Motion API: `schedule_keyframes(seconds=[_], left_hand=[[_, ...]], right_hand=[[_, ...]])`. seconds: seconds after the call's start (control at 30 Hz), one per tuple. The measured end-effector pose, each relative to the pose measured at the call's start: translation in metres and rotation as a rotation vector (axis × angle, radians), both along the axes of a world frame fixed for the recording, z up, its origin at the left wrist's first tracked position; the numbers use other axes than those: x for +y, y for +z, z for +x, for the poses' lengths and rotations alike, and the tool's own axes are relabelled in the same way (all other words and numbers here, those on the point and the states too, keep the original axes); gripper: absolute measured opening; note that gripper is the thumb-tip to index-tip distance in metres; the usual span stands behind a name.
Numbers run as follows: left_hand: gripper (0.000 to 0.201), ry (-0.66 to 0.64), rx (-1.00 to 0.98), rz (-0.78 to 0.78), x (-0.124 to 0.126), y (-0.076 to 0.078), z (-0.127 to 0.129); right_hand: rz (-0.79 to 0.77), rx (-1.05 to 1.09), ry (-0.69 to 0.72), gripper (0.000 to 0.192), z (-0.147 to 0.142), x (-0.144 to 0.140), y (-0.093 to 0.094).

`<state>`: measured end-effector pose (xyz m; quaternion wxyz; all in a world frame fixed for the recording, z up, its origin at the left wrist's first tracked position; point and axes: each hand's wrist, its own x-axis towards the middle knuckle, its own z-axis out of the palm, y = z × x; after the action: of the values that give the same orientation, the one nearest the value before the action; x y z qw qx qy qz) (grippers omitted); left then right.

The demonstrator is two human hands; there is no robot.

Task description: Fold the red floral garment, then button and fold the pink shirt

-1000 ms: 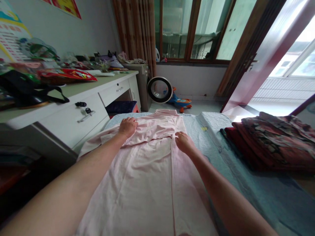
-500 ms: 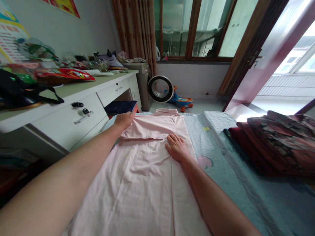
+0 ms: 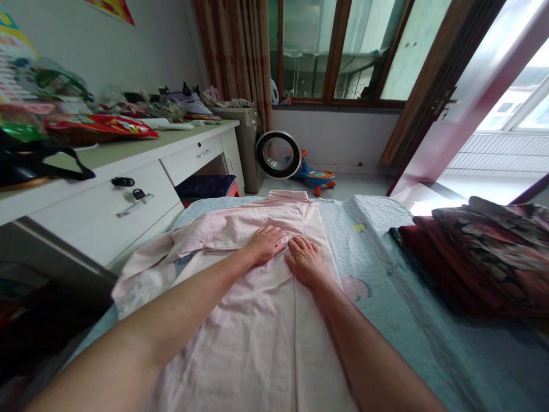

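The left hand [image 3: 266, 244] has moved since half a second ago: it was at the far left corner of the folded part, and now it lies near the middle of the pink garment [image 3: 253, 297], just beside the right hand [image 3: 305, 260]. The right hand has stayed almost at the same place. The left sleeve part of the garment, which was folded in before, now spreads out to the left over the bed edge.

Both hands lie flat, palm down, on the cloth, with the fingers stretched and a little apart; they grasp nothing. The two hands almost touch each other at the fingertips, near the long seam that runs along the garment.

The pink garment is spread on the bed with a blue-green cover [image 3: 403, 286], its collar at the far end. To the right on the bed lies a pile of dark red, patterned fabric [image 3: 480, 252]. To the left stands a white desk with drawers [image 3: 141, 189], full of small things on top. Far on the floor stand a round fan [image 3: 278, 155] and a toy car [image 3: 317, 176].
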<state>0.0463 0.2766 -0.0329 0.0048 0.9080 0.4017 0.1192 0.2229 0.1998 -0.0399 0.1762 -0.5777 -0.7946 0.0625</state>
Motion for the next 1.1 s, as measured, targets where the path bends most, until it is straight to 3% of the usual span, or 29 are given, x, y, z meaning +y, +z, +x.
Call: schedule_keyframes(seconds=[0.17, 0.33, 0.4, 0.5, 0.7, 0.87, 1.0, 1.1], left_hand=[[0.038, 0.048, -0.077, -0.209, 0.022, 0.009, 0.000], [0.039, 0.149, -0.068, -0.030, 0.032, 0.013, 0.018], [0.051, 0.152, 0.039, -0.116, 0.033, 0.008, 0.023], [0.069, 0.175, 0.140, -0.277, 0.040, 0.003, 0.026], [0.047, 0.155, 0.086, -0.192, 0.058, 0.005, 0.031], [0.060, 0.259, 0.159, -0.294, 0.051, -0.003, 0.032], [0.070, 0.280, 0.045, -0.052, 0.039, -0.003, 0.026], [0.046, 0.175, 0.019, 0.062, 0.027, -0.003, 0.019]], right_hand=[[0.028, 0.073, 0.000, 0.033, 0.000, 0.001, 0.000], [0.114, 0.201, -0.203, 0.041, 0.002, 0.008, -0.009], [0.111, 0.181, -0.239, 0.041, 0.003, 0.009, -0.011], [0.044, 0.103, -0.202, 0.034, 0.005, 0.009, -0.011], [0.051, 0.056, -0.202, 0.030, 0.005, 0.010, -0.010], [0.036, 0.054, -0.195, 0.030, 0.005, 0.010, -0.010], [0.022, 0.053, -0.206, 0.032, 0.005, 0.010, -0.010], [0.033, 0.054, -0.209, 0.031, 0.004, 0.010, -0.009]])
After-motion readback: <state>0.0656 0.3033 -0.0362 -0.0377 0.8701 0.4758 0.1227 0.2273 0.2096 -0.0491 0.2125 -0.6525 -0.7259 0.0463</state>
